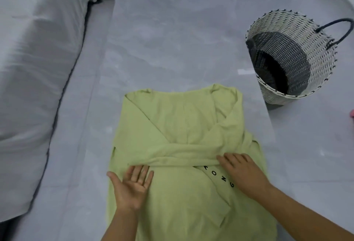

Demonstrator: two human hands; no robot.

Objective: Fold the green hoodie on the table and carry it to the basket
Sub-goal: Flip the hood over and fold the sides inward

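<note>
The green hoodie (183, 118) lies flat on the near end of the table (172, 39), a glossy grey slab with faint marble-like veining. The fabric is a soft, matte, pale green knit, creased in shallow folds. Both sleeves (182, 150) are laid across the body and overlap in a flattened band that runs from side to side. Below this band a diagonal flap carries black block letters (220, 175); only part of the word shows. The left hand (132, 185) is palm up over the garment's left part, fingers straight and slightly apart, holding nothing; its fingertips reach the left end of the sleeve band. The right hand (243, 171) lies palm down on the right end of the same band, fingers extended and spread, pressing the cloth flat rather than gripping it. The basket (316, 53) stands just beside the table's right edge, well apart from the hoodie. It is round, tapered and woven in white and dark strips, with a dark looped handle (335, 22). At left, a bulky form is draped in smooth white cloth (38, 68). A small pink object (352, 114) shows at the right border, too cropped to identify.
</note>
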